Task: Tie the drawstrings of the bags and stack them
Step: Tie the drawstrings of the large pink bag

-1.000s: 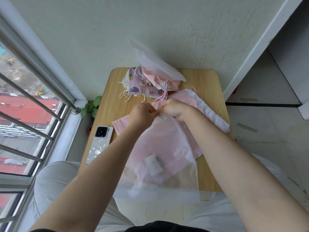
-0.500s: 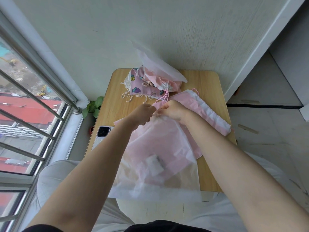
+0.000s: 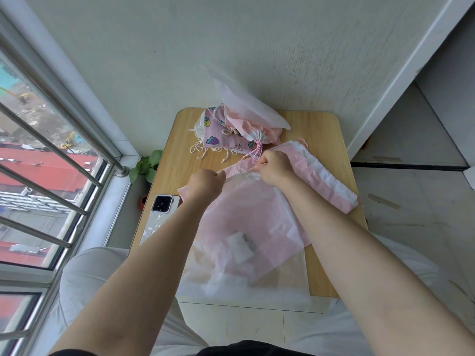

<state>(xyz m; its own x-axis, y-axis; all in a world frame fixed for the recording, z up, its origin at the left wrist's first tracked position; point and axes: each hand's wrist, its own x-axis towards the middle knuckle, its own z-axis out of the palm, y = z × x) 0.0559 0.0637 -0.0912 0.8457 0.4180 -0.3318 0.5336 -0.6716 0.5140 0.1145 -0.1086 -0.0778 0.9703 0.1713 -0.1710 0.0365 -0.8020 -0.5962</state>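
Note:
A translucent white drawstring bag lies across the near half of the wooden table, with a small white item inside it. My left hand and my right hand each grip a cord end at the bag's far mouth, held apart with the cord taut between them. Under the bag lies a flat pink bag with a white ruffled top. At the far edge sits a pile of tied bags, one pink with a fruit print, with another translucent bag leaning on the wall.
A phone in a white case lies at the table's left edge. A barred window runs along the left, with a small green plant in the corner. The wall stands directly behind the table. My knees are under the near edge.
My hands, close together at the bag's mouth a second ago, have moved apart, the left going left, drawing the cord taut. The view has shifted slightly.

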